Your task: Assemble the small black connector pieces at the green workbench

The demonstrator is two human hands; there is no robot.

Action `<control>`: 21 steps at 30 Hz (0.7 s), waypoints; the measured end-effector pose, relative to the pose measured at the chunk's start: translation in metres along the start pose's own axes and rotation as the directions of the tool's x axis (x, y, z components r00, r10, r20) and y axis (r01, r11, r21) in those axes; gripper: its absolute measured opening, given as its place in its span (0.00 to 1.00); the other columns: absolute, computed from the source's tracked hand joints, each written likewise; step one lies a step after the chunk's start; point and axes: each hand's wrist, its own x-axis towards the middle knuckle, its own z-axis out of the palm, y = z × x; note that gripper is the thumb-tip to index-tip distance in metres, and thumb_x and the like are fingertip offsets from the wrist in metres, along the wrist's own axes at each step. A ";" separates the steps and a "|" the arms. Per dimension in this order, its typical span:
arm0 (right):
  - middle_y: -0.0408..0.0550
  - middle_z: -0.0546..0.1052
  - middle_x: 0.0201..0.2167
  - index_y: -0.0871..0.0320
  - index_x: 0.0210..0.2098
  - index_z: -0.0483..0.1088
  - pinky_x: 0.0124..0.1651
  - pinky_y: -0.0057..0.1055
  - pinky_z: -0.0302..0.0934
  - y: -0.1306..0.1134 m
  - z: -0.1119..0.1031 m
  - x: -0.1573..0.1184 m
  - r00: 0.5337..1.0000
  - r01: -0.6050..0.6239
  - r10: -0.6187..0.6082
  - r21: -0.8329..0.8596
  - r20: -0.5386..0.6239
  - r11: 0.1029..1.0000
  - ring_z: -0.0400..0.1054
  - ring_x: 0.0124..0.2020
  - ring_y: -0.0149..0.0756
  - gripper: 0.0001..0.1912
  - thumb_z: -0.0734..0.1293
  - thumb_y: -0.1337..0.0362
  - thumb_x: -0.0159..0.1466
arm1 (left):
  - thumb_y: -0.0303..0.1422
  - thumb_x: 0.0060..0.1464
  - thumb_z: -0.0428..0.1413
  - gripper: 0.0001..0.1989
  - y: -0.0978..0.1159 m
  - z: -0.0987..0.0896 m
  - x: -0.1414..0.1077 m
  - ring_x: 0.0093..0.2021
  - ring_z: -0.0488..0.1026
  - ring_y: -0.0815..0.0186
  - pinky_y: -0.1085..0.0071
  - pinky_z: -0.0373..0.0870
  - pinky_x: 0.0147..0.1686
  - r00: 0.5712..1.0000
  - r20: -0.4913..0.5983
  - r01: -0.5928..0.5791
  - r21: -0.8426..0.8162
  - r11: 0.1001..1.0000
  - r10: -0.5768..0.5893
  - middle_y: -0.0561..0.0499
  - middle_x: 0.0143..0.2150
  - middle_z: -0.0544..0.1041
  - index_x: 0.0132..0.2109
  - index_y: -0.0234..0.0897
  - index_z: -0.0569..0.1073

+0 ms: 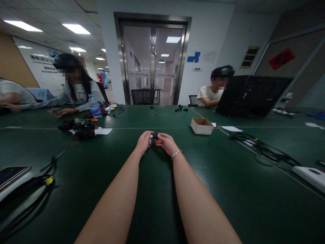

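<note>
Above the green table [157,189], straight ahead of me, a small black piece with a shiny metal end [154,136] spans the gap between my two hands. My left hand [144,141] is closed on its metal end. With thumb and fingers pinched, my right hand [166,143] grips the black end; a silver bracelet [177,154] circles that wrist. The piece is too small and too far covered by my fingers to tell its exact kind. Nearest to my right hand stands an open cardboard box [201,126].
Bundled black cables [85,130] and a water bottle [94,106] are at the left, near a co-worker [76,84]. A phone [12,176] and a cable [38,189] lie front left. Coiled cable [264,149], a power strip [309,174] and a monitor [251,96] occupy the right.
</note>
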 end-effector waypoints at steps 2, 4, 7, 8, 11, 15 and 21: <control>0.48 0.73 0.22 0.64 0.38 0.68 0.24 0.25 0.67 0.000 0.000 0.000 1.000 -0.006 0.006 0.003 -0.004 1.000 0.68 0.20 0.30 0.04 0.67 0.73 0.63 | 0.35 0.56 0.47 0.16 0.000 0.000 0.000 0.16 0.58 0.74 0.80 0.56 0.15 1.000 -0.024 0.015 -0.004 1.000 -0.015 0.56 0.23 0.65 0.49 0.35 0.68; 0.48 0.73 0.22 0.64 0.38 0.68 0.25 0.25 0.67 -0.001 0.000 0.000 1.000 -0.007 0.007 0.005 -0.003 1.000 0.68 0.20 0.30 0.04 0.67 0.73 0.62 | 0.31 0.52 0.49 0.18 0.001 0.000 0.000 0.17 0.59 0.75 0.80 0.56 0.15 0.998 -0.050 0.037 0.001 0.999 -0.037 0.56 0.26 0.67 0.52 0.37 0.66; 0.48 0.73 0.22 0.63 0.37 0.68 0.25 0.25 0.67 -0.001 0.000 0.000 1.000 -0.001 0.001 0.005 0.000 1.000 0.68 0.21 0.30 0.05 0.68 0.72 0.61 | 0.31 0.52 0.48 0.15 0.000 0.001 0.002 0.16 0.57 0.75 0.80 0.54 0.15 0.999 -0.022 0.040 0.022 0.999 -0.040 0.57 0.21 0.63 0.47 0.34 0.69; 0.48 0.73 0.22 0.63 0.37 0.69 0.25 0.25 0.67 -0.001 0.000 0.000 1.000 0.001 -0.001 0.004 -0.001 1.000 0.68 0.21 0.30 0.05 0.68 0.72 0.61 | 0.32 0.53 0.47 0.13 -0.001 0.001 0.002 0.15 0.57 0.74 0.80 0.53 0.15 0.999 -0.012 0.036 0.026 0.999 -0.036 0.57 0.20 0.63 0.45 0.34 0.69; 0.48 0.73 0.22 0.64 0.37 0.69 0.25 0.26 0.67 0.000 0.000 0.001 1.000 0.000 0.000 0.002 -0.003 1.000 0.68 0.20 0.30 0.05 0.69 0.72 0.61 | 0.31 0.53 0.48 0.14 -0.002 0.000 0.002 0.17 0.59 0.75 0.80 0.55 0.15 0.999 -0.047 0.024 0.042 0.999 -0.022 0.56 0.24 0.65 0.47 0.35 0.69; 0.48 0.73 0.22 0.64 0.37 0.69 0.25 0.26 0.67 0.000 0.000 0.002 1.000 -0.002 0.002 -0.003 -0.005 1.000 0.68 0.20 0.30 0.06 0.69 0.72 0.61 | 0.29 0.52 0.50 0.17 -0.001 -0.001 0.001 0.21 0.63 0.75 0.81 0.58 0.16 0.991 -0.134 0.012 0.041 0.999 -0.006 0.54 0.31 0.67 0.50 0.38 0.67; 0.47 0.73 0.21 0.64 0.38 0.68 0.25 0.25 0.67 -0.001 0.001 0.000 1.000 -0.006 0.006 -0.011 0.005 1.000 0.68 0.20 0.30 0.05 0.67 0.73 0.62 | 0.35 0.57 0.48 0.13 0.000 -0.001 0.000 0.17 0.59 0.74 0.80 0.57 0.16 0.997 -0.080 0.004 0.024 1.000 -0.002 0.57 0.22 0.63 0.46 0.35 0.69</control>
